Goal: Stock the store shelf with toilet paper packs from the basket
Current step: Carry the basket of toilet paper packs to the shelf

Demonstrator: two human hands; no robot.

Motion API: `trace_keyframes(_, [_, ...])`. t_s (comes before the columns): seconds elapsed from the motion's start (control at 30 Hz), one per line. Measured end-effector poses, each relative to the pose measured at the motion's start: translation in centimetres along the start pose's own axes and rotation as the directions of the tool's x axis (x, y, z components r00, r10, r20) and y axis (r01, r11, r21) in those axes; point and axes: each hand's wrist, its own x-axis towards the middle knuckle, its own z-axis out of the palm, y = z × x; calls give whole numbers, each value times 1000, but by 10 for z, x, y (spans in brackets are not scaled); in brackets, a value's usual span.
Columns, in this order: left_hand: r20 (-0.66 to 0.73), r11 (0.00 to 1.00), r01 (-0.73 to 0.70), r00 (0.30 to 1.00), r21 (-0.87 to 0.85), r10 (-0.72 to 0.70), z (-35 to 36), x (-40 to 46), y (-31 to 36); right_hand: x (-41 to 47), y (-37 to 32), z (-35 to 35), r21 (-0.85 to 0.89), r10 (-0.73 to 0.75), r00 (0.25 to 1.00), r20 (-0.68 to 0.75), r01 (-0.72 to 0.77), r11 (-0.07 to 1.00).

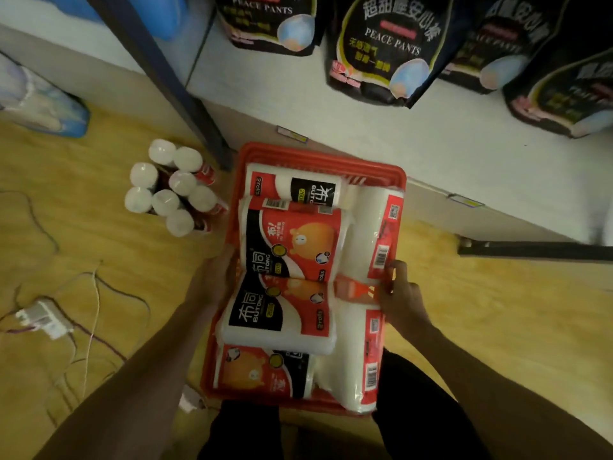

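A red plastic basket (318, 158) sits low in front of me, against the edge of a white shelf (414, 151). It is packed with several toilet paper packs in red, black and white wrap showing an orange bear. One pack (298, 244) lies in the middle and another (275, 315) overlaps it just below. Long white packs (371, 234) run along the right side. My left hand (215, 280) grips the basket's left rim beside the middle packs. My right hand (403, 293) grips the right rim by the folded red handle (353, 288).
Black "PEACE PANTS" bags (384, 48) stand on the white shelf. A dark shelf post (185, 94) comes down left of the basket. A cluster of white-capped bottles (172, 187) stands on the wooden floor. A power strip (43, 318) with loose cables lies at the left.
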Motion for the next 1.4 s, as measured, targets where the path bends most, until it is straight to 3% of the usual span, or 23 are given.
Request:
trace_keyframes(0.13, [-18,998,-67,998,22,67,27,16,-27,20,31,24,16,23,999,-23,-23,1000])
trace_keyframes(0.3, [-2,996,-60,998,59,60,47,40,-50,43,53,43,-10,6,998,-60,-7,1000])
trace_keyframes(0.53, [41,984,-58,998,167,52,66,57,-66,59,87,62,-33,104,993,-56,-106,994])
trace_keyframes(0.93, [122,996,-48,992,81,37,108,75,-87,71,121,82,0,197,974,-110,-198,980])
trace_keyframes(1.2, [51,991,-131,990,17,130,102,95,-67,92,109,69,19,179,974,-139,-178,984])
trace_keyframes(1.4, [91,999,-36,995,21,34,103,97,-66,86,106,72,103,245,960,-138,-233,967])
